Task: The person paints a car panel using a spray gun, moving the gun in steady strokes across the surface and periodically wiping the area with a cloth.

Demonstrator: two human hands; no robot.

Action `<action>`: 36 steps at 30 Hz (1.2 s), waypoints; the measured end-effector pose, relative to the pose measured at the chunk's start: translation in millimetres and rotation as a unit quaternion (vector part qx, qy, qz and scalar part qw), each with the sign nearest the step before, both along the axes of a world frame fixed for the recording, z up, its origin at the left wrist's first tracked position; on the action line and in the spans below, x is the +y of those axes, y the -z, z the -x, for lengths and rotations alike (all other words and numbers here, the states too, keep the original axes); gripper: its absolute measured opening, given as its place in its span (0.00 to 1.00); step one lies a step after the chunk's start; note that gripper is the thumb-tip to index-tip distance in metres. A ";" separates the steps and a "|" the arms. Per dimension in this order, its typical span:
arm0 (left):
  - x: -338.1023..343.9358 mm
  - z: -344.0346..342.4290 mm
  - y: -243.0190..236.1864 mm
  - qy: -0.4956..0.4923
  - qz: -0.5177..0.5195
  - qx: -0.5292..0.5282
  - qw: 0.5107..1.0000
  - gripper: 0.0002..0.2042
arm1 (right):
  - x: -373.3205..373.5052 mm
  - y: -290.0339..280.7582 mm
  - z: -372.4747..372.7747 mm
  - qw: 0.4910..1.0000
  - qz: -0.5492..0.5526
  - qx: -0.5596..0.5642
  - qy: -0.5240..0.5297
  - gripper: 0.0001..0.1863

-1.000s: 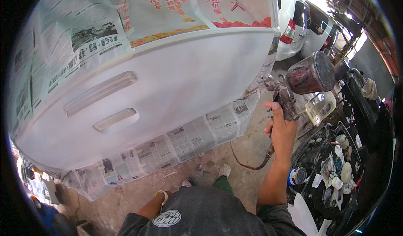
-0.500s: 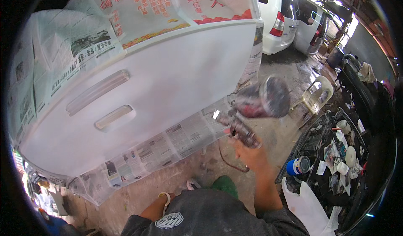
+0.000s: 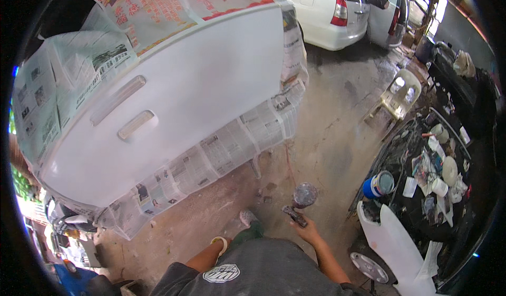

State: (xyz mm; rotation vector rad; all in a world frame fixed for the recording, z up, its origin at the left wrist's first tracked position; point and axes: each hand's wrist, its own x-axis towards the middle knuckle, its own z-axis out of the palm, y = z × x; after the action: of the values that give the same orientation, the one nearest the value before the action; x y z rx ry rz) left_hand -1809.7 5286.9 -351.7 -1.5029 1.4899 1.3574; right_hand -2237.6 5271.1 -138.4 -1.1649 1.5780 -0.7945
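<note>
My right hand is closed round the handle of a spray gun, low over the floor and in front of my body. The gun's round cup sits at its far side. At my left side, my left forearm shows with a pale band at the wrist; the fingers are hidden by my dark shirt. Ahead on the left stands a white car panel with a recessed handle, apart from both hands. Masking newspaper borders it above and below.
On the right, a cluttered dark surface bears a blue can, rolls of tape and rags. A white fender-like panel leans near it. Further back are a plastic chair and a white vehicle.
My right hand has drawn the spray gun back from beside the panel, down and closer to my body. The view has shifted, bringing more floor and the white fender-like piece into sight.
</note>
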 end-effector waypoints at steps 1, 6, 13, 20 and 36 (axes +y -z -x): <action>11.1 7.9 -0.1 -0.074 -0.028 -0.014 0.997 0.23 | 20.9 7.1 8.9 1.000 -0.006 0.019 0.001 0.28; 60.6 46.7 -4.1 -0.265 -0.045 -0.091 0.959 0.22 | 116.3 24.5 51.2 0.994 -0.082 0.067 -0.016 0.28; 103.1 67.5 -8.6 -0.304 -0.034 -0.173 0.936 0.23 | 249.4 73.1 79.3 0.981 -0.126 0.146 0.033 0.26; 106.5 98.9 -34.9 -0.303 -0.035 -0.200 0.931 0.25 | 437.7 77.5 89.1 0.959 -0.227 0.050 0.162 0.28; 143.3 57.1 62.2 -0.333 0.020 -0.174 0.926 0.24 | 428.8 74.6 91.8 0.959 -0.227 0.045 0.165 0.25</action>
State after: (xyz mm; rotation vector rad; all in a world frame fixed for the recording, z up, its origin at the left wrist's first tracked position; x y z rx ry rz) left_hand -1866.9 5430.2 -413.9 -2.2624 0.8077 1.3080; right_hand -2329.5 5700.0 -213.0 -0.6201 1.9338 -0.5467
